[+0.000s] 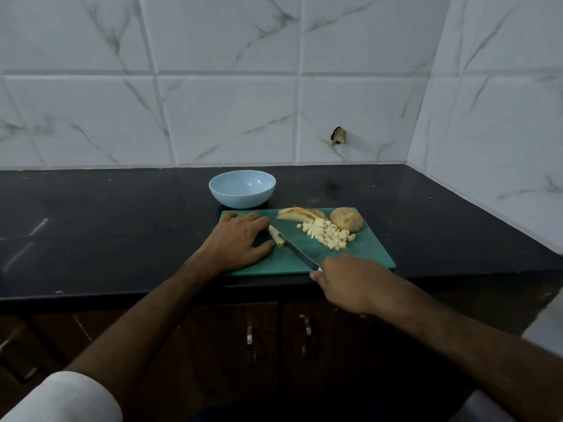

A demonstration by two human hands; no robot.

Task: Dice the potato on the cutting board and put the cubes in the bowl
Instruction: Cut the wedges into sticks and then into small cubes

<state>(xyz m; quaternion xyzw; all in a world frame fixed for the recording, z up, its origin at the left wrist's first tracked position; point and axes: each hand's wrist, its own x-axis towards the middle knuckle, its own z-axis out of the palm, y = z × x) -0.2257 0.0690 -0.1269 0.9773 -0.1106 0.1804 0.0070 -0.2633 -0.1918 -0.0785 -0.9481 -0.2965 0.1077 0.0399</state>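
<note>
A: Status of both hands?
B: The right hand [344,280], nearest, grips the knife [297,249] by its handle; the blade angles far-left across the green cutting board [365,254]. The left hand [237,239] lies flat with straight fingers, touching a potato strip [276,236] beside the blade tip.
A: Potato location?
B: Diced cubes [327,234] are piled at board centre-right. Beyond them lie potato slices [297,214] and an uncut potato half [346,219]. The blue bowl [242,188] stands farther, just past the board's far-left edge, on the black counter [106,223]
</note>
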